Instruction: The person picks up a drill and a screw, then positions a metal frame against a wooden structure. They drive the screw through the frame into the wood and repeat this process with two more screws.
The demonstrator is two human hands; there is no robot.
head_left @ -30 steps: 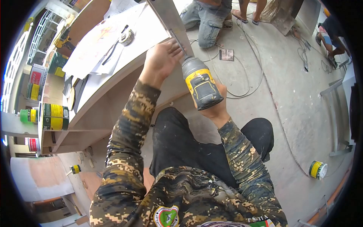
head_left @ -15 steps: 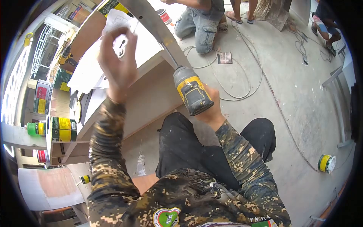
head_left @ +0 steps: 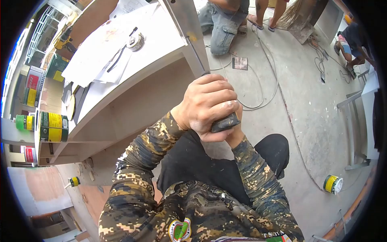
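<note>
My left hand [head_left: 211, 105] is wrapped over the body of a power driver [head_left: 225, 123], of which only the dark rear end shows. Behind it, mostly hidden, my right hand [head_left: 237, 125] grips the same tool. A long thin bit [head_left: 196, 54] runs up from the driver toward the edge of a pale panel [head_left: 181, 24]. That panel stands at the end of a curved white cabinet [head_left: 141, 66]. On the cabinet top lie papers [head_left: 96, 52], a tape measure [head_left: 135, 41] and a dark pen-like item [head_left: 116, 59].
Tins [head_left: 52, 126] stand at the left, near a yellow drill [head_left: 64, 40]. A kneeling person [head_left: 223, 28] is beyond the panel, with another person's legs [head_left: 268, 14] beside. Cables [head_left: 278, 80] cross the floor. A tin [head_left: 333, 184] sits at right; another person [head_left: 351, 44] bends farther back.
My left hand has come down from above the papers and closed over the driver. The view has shifted a little, and the tape measure on the papers now shows fully.
</note>
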